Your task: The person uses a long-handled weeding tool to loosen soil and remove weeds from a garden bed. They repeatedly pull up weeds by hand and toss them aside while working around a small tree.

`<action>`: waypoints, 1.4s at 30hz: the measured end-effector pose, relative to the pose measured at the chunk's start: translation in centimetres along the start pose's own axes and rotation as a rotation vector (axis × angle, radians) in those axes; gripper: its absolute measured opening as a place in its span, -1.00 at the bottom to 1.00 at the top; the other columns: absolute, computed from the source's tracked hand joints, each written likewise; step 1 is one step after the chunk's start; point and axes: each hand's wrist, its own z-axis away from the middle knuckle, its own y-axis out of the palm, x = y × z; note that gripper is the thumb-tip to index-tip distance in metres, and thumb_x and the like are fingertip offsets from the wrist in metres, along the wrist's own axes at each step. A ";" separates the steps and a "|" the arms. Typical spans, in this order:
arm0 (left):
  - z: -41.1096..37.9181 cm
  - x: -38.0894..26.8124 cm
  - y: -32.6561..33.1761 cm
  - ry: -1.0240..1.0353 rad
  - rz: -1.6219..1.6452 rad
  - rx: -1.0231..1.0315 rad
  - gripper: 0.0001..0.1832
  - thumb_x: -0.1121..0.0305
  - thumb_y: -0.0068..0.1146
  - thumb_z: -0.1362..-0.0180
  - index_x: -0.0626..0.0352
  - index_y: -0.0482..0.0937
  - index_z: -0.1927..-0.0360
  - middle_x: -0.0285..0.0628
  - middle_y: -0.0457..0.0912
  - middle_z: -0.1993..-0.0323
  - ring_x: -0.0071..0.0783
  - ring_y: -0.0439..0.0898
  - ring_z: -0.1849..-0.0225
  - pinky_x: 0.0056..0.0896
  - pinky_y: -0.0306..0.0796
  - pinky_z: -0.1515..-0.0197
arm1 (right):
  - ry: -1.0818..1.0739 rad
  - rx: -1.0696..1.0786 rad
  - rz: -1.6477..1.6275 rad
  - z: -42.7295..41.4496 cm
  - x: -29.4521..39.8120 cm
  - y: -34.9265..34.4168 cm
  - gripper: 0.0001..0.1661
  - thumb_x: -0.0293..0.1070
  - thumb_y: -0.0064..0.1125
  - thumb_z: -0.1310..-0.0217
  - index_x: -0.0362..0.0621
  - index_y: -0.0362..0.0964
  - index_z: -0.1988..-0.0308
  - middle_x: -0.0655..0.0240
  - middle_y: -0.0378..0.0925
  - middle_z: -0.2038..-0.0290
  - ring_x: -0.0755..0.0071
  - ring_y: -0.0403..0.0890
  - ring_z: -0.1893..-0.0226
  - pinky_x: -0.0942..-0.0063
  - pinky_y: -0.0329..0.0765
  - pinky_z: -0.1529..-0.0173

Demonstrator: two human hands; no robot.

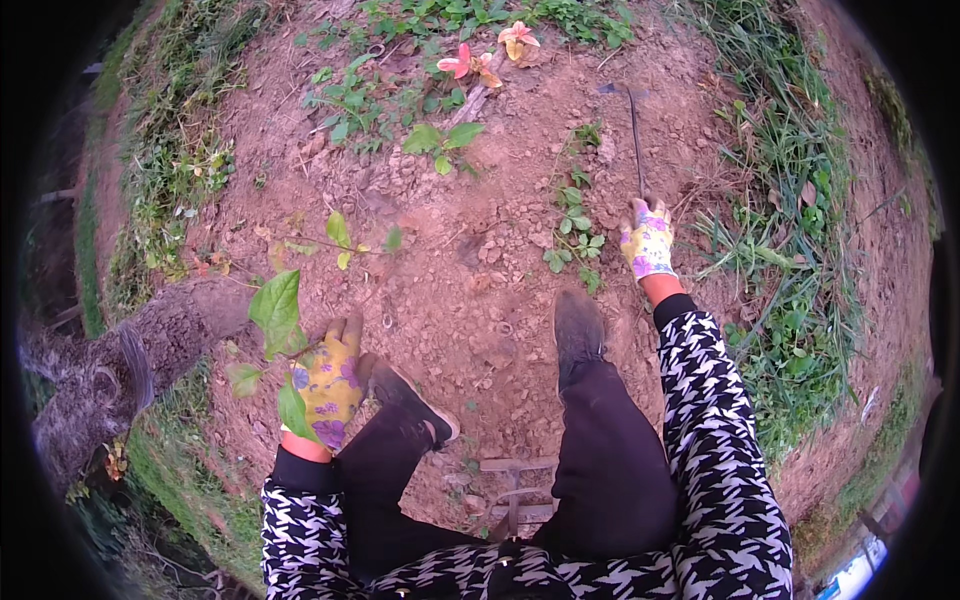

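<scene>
My right hand [648, 236], in a yellow and white floral work glove, grips the handle of a small hand hoe [637, 135]. The thin dark shaft stretches away from me, and the blade rests on the reddish soil [480, 300]. My left hand [328, 382], in a matching glove, is low beside my left shoe [405, 394], thumb apart from the fingers and nothing visible in it. Its palm is hidden. Leaves of a thin branch [276, 307] hang over the back of that hand. Left of my right hand grows a low green weed [574, 221].
A tree trunk [161, 337] with rough bark leans in at the left. Ahead are a broad-leaved seedling [442, 142] and pink-orange leaves [465, 64] on a stem. Grass and weeds [795, 225] line the right side. Beneath me is a low seat frame [514, 487].
</scene>
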 end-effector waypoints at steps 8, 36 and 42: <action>-0.9 -0.7 -0.2 0.077 0.005 -0.036 -0.45 0.20 0.07 -0.11 0.17 0.30 -0.16 0.01 0.45 -0.02 -0.01 0.47 -0.01 -0.12 0.40 0.01 | -0.298 0.545 0.324 5.2 5.6 2.7 -0.43 -0.19 0.12 -0.04 -0.17 0.34 -0.07 -0.02 0.12 -0.25 -0.15 0.15 -0.25 0.03 0.18 -0.26; -0.7 0.3 0.0 -0.037 0.074 0.059 -0.44 0.15 0.05 -0.15 0.07 0.29 -0.21 0.01 0.44 -0.08 0.03 0.46 -0.04 -0.07 0.36 -0.03 | 0.074 -0.027 -0.394 7.1 -2.2 -7.8 -0.67 -0.28 0.09 -0.15 -0.23 0.38 0.11 0.08 0.56 0.26 0.03 0.59 0.20 0.28 0.48 0.10; -0.2 0.9 -0.5 -0.083 -0.026 0.044 -0.46 0.15 0.05 -0.15 0.08 0.31 -0.20 0.01 0.46 -0.05 0.02 0.47 -0.02 -0.08 0.38 -0.02 | 0.302 0.225 0.071 -0.8 -2.7 1.0 -0.40 -0.12 0.17 -0.05 -0.31 0.27 0.01 -0.13 0.44 0.08 -0.12 0.49 0.04 0.20 0.45 -0.03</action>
